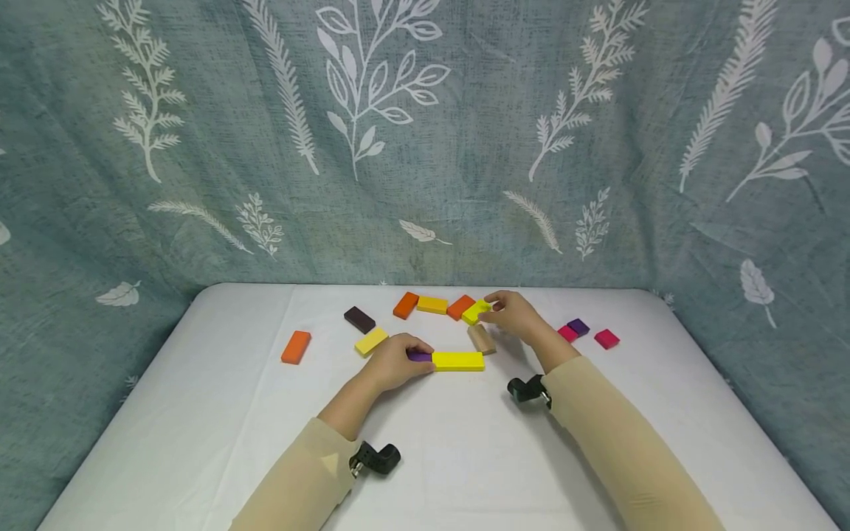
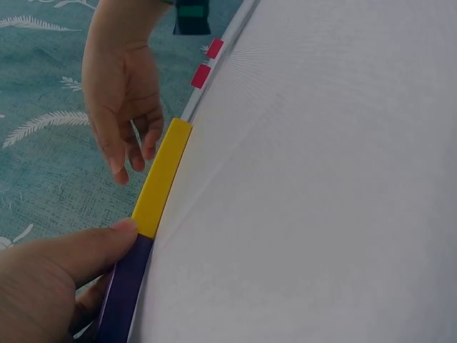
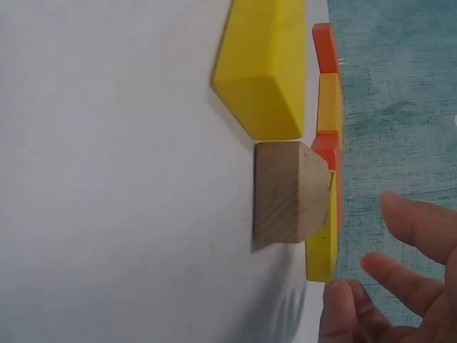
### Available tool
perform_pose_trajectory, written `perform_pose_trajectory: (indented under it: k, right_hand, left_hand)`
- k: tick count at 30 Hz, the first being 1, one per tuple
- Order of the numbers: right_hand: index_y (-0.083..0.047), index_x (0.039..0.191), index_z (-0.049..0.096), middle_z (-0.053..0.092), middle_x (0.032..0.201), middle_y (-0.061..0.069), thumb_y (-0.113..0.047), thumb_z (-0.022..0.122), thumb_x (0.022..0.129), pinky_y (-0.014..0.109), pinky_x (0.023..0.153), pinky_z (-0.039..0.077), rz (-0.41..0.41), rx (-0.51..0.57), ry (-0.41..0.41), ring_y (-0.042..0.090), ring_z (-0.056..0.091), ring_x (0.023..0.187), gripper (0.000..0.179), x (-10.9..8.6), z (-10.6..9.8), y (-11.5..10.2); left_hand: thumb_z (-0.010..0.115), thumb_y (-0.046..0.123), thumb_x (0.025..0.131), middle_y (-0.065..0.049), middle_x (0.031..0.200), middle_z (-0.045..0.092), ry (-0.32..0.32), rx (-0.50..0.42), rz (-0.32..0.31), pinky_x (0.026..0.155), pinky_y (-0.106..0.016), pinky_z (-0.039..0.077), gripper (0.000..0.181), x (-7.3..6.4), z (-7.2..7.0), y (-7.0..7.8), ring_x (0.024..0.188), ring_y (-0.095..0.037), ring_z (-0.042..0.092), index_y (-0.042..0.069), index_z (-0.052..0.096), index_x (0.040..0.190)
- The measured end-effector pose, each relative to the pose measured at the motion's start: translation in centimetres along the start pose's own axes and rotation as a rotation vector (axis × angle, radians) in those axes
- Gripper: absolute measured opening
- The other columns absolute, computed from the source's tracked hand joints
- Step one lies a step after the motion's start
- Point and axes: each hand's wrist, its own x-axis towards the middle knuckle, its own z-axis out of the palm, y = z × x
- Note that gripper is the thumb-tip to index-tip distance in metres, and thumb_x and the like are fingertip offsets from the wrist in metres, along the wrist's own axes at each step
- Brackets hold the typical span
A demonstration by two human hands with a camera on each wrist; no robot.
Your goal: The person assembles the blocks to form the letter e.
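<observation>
My left hand (image 1: 392,363) pinches a purple block (image 1: 420,357) between thumb and fingers. A bright yellow block (image 1: 458,361) lies end to end with it, and the left thumb reaches the seam between them in the left wrist view. My right hand (image 1: 516,317) is at another yellow block (image 1: 474,312) farther back, thumb and fingers spread apart. In the right wrist view one fingertip (image 3: 337,304) is right at that block's near end. A plain wooden block (image 1: 481,339) sits slanted between the two yellow ones.
Behind the hands run an orange block (image 1: 406,305), an amber block (image 1: 432,304) and another orange block (image 1: 460,307). Leftward lie a dark brown block (image 1: 359,319), a yellow block (image 1: 371,341) and an orange block (image 1: 296,346). Red blocks (image 1: 607,339) and a purple block (image 1: 579,327) lie right.
</observation>
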Motion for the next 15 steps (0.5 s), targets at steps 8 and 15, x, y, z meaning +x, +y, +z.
perform_pose_trajectory:
  k: [8, 15]
  right_hand:
    - [-0.003, 0.146, 0.046, 0.049, 0.142, 0.021, -0.031, 0.072, 0.093, 0.047, 0.105, 0.043, 0.091, -0.080, 0.028, 0.034, 0.050, 0.126, 0.065, 2.3, 1.1, -0.3]
    - [0.000, 0.143, 0.050, 0.054, 0.137, 0.022, -0.030, 0.076, 0.090, 0.047, 0.103, 0.045, 0.072, -0.133, 0.074, 0.035, 0.053, 0.123, 0.066, 3.4, 1.9, -0.3]
  left_hand:
    - [0.080, 0.028, 0.087, 0.001, 0.111, 0.067, -0.006, -0.002, 0.008, 0.091, -0.036, 0.050, 0.021, 0.0, -0.1, 0.0, 0.102, -0.017, 0.060, 0.021, 0.077, 0.107]
    - [0.080, 0.026, 0.087, -0.001, 0.112, 0.067, 0.000, 0.004, 0.028, 0.091, -0.036, 0.050, 0.021, 0.0, -0.1, -0.1, 0.101, -0.016, 0.060, 0.019, 0.077, 0.107]
